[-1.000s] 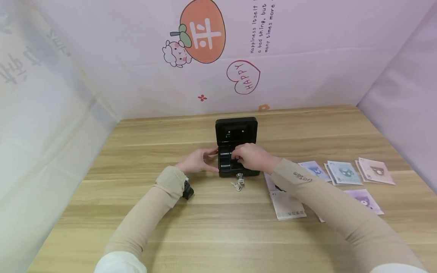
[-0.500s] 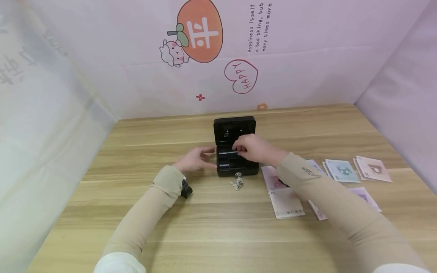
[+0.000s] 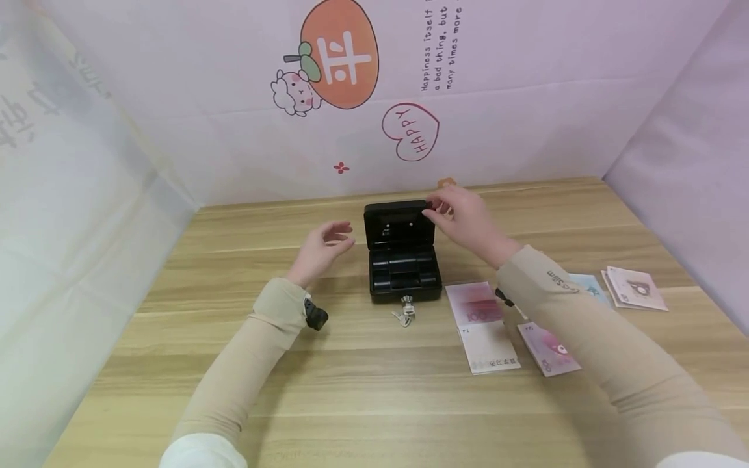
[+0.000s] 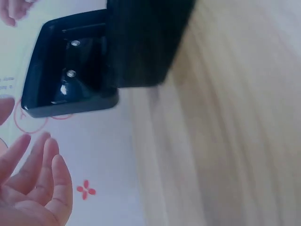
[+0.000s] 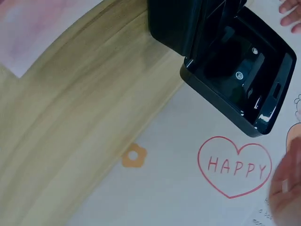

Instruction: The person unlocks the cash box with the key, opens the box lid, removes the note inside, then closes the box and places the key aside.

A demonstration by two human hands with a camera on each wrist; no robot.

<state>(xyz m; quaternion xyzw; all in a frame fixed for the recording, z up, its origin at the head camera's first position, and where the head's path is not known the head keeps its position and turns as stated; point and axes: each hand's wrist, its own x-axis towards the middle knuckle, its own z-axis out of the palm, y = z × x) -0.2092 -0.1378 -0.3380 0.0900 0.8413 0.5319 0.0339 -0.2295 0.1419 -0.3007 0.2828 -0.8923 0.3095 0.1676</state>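
A black cash box (image 3: 405,296) stands on the table with its lid (image 3: 400,224) raised; dark compartments show inside. My left hand (image 3: 320,250) hovers left of the box, fingers spread and slightly bent, holding nothing. In the left wrist view the left hand's fingers (image 4: 35,188) are apart from the lid. My right hand (image 3: 465,218) is at the lid's upper right corner, its fingers loosely bent. In the right wrist view a gap shows between the right hand (image 5: 287,188) and the lid (image 5: 244,70). A lock cylinder with small keys (image 3: 404,318) is at the box's front.
Pink play banknotes (image 3: 475,305) and a cream banknote (image 3: 490,351) lie right of the box. A purple banknote (image 3: 547,351) and pale pink banknotes (image 3: 638,289) lie farther right, partly near my right sleeve. A printed cloth (image 3: 503,130) hangs behind the table.
My right hand has moved out of the box, up and right to the lid's corner. My left hand has left the box's side, moving up and left. The lid stays raised.
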